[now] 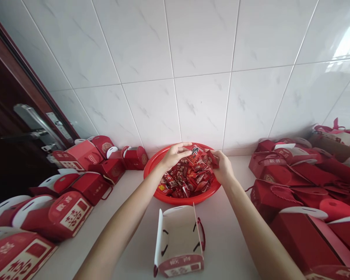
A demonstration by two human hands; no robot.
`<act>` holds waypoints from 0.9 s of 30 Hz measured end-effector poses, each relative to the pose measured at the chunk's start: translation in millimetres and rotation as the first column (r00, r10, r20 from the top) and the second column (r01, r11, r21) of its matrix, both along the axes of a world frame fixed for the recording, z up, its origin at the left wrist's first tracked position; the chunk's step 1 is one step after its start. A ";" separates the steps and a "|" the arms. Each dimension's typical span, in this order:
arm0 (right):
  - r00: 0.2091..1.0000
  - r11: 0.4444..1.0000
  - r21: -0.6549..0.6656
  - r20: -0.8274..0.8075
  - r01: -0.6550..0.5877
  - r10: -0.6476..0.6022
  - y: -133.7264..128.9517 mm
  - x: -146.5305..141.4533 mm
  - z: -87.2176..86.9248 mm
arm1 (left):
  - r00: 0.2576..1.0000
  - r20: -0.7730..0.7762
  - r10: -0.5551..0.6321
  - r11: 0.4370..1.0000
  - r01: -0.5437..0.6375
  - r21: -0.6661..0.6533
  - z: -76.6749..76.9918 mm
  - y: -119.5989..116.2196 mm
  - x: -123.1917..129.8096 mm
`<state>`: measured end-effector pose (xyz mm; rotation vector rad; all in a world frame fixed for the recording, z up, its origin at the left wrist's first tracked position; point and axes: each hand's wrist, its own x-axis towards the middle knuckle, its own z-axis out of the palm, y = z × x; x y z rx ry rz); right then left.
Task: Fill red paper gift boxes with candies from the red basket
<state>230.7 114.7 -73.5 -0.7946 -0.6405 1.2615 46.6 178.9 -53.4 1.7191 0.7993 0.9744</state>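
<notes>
A red plastic basket [179, 201] holds a heap of small red wrapped candy packets [182, 177]. Over its left side is my left hand [175, 156], its fingers stretched out beside a larger red packet with black lettering [196, 153]; whether they touch it I cannot make out. At the right rim my right hand [224, 166] pinches a small red candy packet [211, 158] between thumb and fingers. In front of the basket, between my forearms, stands an open red and white gift box [181, 231] with bare white inside walls and a red cord handle at its right.
Several red gift boxes [71, 214] line the left side of the white table [125, 233]. More red boxes [280, 194] crowd the right side, with a cardboard carton [326, 142] behind. A tiled wall [198, 105] closes off the back; a dark door with a metal handle [37, 120] is at left.
</notes>
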 end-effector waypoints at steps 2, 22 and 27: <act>0.999 1.000 0.015 0.033 -0.005 0.005 -2.6 -0.5 0.2 | 1.000 0.002 0.003 1.000 -0.003 0.015 -1.0 0.3 0.4; 0.987 0.992 0.056 0.122 -0.115 0.107 -11.0 0.0 4.7 | 0.995 -0.030 -0.094 0.996 0.094 -0.007 -1.6 -7.0 2.7; 0.980 0.991 0.038 0.159 -0.128 0.120 -10.9 -0.4 3.0 | 0.984 -0.097 -0.149 0.989 0.150 -0.001 3.9 -11.7 1.0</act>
